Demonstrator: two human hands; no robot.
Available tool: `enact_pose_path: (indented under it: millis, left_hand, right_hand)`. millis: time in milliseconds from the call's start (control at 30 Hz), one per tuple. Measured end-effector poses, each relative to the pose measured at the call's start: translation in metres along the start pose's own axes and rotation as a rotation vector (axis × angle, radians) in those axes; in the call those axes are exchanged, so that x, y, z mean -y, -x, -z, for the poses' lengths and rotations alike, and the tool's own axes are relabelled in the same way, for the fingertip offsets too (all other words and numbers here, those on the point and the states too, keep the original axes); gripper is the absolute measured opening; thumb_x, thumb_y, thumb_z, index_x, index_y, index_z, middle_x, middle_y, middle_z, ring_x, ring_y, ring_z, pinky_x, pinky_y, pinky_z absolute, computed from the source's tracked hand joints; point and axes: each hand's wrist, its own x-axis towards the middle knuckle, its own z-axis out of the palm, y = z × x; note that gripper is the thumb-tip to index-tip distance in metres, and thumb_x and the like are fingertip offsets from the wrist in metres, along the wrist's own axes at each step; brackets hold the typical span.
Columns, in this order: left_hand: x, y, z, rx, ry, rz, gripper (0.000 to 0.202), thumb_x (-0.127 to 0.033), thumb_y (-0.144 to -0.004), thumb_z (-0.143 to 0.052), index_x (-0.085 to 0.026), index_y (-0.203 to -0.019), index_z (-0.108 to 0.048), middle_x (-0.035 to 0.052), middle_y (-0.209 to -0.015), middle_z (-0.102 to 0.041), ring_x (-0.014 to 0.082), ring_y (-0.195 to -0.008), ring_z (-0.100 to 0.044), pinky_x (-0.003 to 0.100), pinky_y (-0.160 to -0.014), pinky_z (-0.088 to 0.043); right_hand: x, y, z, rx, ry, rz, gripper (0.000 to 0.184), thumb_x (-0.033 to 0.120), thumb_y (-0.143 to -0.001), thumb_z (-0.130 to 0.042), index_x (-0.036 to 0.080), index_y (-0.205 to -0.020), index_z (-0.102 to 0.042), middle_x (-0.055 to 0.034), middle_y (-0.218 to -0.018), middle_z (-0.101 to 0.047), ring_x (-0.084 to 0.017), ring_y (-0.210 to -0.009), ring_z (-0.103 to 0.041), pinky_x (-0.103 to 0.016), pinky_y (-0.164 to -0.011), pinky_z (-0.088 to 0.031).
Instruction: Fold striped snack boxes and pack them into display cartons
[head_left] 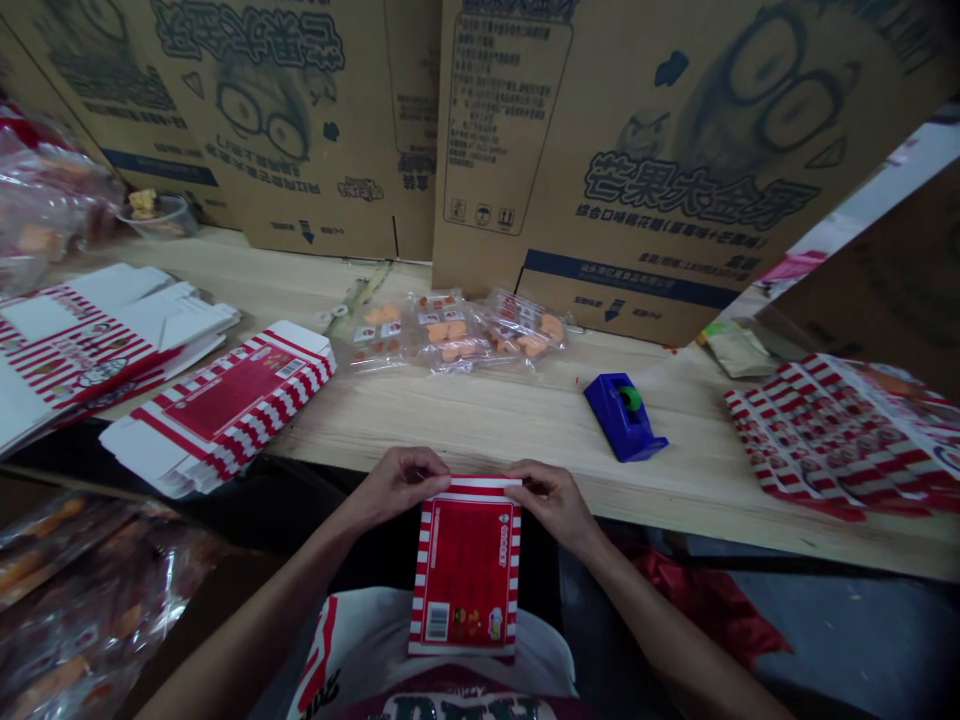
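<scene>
My left hand (397, 487) and my right hand (551, 505) both pinch the top edge of the red striped carton (465, 570), so it stays steady against my lap (360, 640).

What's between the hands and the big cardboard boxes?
In the head view, the wooden tabletop and clear bags of orange pieces lie between the cardboard cartons and the left hand and right hand on the red striped box.

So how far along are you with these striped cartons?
No filled, closed carton shows. In hand: a red-striped carton, its top edge pinched by the left hand and right hand. Left: stacks of flat cartons at left and right, and clear packs of orange pieces on the wooden table.
</scene>
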Motion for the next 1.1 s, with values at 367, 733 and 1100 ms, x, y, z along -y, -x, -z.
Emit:
enact_pose_path:
  millis: [367, 733, 1100]
  left_hand:
    - [0.034, 0.007, -0.035, -0.262, 0.102, -0.023, 0.020, -0.037, -0.076, -0.068, -0.017, -0.073, -0.064, 0.0061, -0.086, -0.068, 0.0205, -0.082, -0.063, 0.031, -0.075, -0.049]
    - [0.036, -0.007, -0.058, -0.283, 0.293, 0.076, 0.020, -0.034, -0.068, -0.076, -0.017, -0.071, -0.065, 0.0040, -0.097, -0.063, 0.0207, -0.090, -0.059, 0.028, -0.076, -0.048]
    - [0.026, -0.005, -0.057, -0.289, 0.347, 0.177, 0.024, -0.035, -0.066, -0.079, -0.018, -0.075, -0.066, 0.0009, -0.082, -0.066, 0.0158, -0.072, -0.061, 0.024, -0.064, -0.049]
  right_hand:
    - [-0.022, 0.033, 0.014, -0.225, -0.022, -0.001, 0.029, 0.034, -0.078, -0.068, 0.026, -0.106, -0.070, -0.0057, -0.113, -0.069, -0.025, -0.100, -0.064, -0.040, -0.087, -0.052]
    - [-0.040, -0.008, 0.195, -0.703, -0.044, -0.327, 0.024, 0.033, -0.047, -0.077, 0.014, -0.056, -0.067, -0.0021, -0.054, -0.061, -0.011, -0.048, -0.047, -0.023, -0.045, -0.032]
    - [-0.066, 0.020, 0.168, -0.884, -0.311, -0.112, 0.029, 0.039, -0.049, -0.080, 0.016, -0.055, -0.064, -0.0055, -0.093, -0.063, -0.015, -0.074, -0.060, -0.036, -0.072, -0.053]
